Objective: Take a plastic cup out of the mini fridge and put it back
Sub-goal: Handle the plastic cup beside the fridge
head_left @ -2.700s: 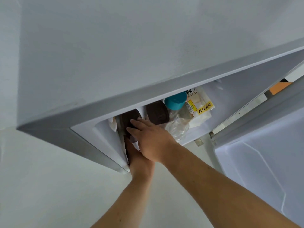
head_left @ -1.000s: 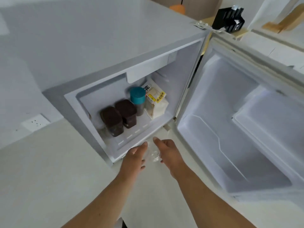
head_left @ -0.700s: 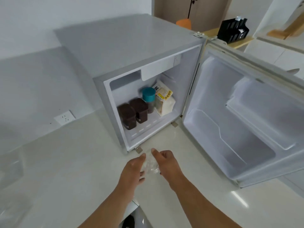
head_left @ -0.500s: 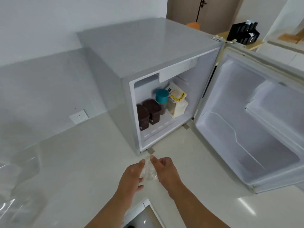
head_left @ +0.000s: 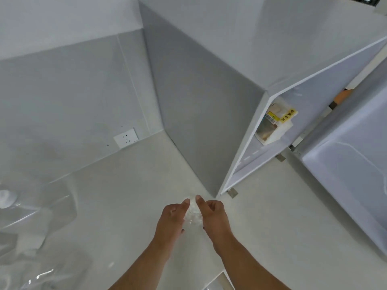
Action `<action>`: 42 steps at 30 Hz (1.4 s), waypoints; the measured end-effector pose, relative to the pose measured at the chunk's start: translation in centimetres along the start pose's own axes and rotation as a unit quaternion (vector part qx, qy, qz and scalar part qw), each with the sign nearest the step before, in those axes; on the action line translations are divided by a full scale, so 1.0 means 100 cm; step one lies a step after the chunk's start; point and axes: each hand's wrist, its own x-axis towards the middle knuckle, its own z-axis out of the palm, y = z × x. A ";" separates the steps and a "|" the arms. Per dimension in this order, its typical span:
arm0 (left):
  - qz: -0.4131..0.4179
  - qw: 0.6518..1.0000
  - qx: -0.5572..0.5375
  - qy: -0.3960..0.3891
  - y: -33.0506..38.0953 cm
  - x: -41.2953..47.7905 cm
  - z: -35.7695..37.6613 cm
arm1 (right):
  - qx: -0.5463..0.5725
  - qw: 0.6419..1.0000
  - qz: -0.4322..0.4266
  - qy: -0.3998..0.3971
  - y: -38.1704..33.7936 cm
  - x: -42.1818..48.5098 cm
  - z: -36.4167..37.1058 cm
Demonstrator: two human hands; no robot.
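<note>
The head camera looks down at two bare hands held close together over a pale worktop [head_left: 125, 206]. The left hand [head_left: 170, 218] and the right hand [head_left: 213, 216] both press on a clear plastic cup [head_left: 192, 214], one on each side. The cup sits between the palms, and the fingertips [head_left: 187, 203] curl over its top edge. It is see-through, so it is hard to make out, and I cannot tell if it touches the worktop or is held just above it.

Just past the hands, up and to the right, stands the grey mini fridge [head_left: 199, 111]. Its near corner is close to the right hand. The fridge door [head_left: 345, 185] hangs wide open, further to the right of the hands. Inside the fridge, well past the right hand, a white packet with a yellow label [head_left: 274, 124] leans on the shelf.

Far to the left of the hands, a white wall socket [head_left: 125, 140] sits low on the wall. Some shiny clear plastic wrap [head_left: 31, 216] lies on the worktop, well away from the left hand.
</note>
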 end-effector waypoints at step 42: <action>-0.041 0.997 0.063 -0.015 0.025 0.027 -0.007 | -0.049 0.999 -0.006 -0.009 -0.001 0.030 0.020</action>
